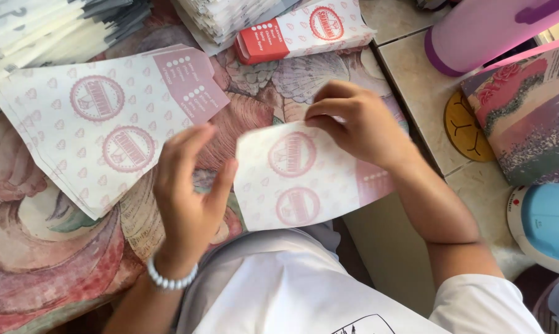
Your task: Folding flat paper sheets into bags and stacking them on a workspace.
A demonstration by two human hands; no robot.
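A home, by its floral tablecloth (38, 260), tiled floor (415, 93) and wooden coaster (465, 127).

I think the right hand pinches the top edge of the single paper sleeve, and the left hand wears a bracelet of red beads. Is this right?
Not quite: in the head view the bracelet on the left hand has white beads, not red. The right hand does pinch the top edge of the single paper sleeve.

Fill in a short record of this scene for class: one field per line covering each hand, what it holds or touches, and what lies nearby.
Left hand: raised, fingers spread, at the left edge of the paper sheet
Right hand: pinching the sheet's upper edge
Sheet: white with pink round emblems, held flat above the lap
Wrist: white bead bracelet on the left
Left of hands: fanned stack of flat sheets
Above: folded red-ended packet
Surface: floral cloth
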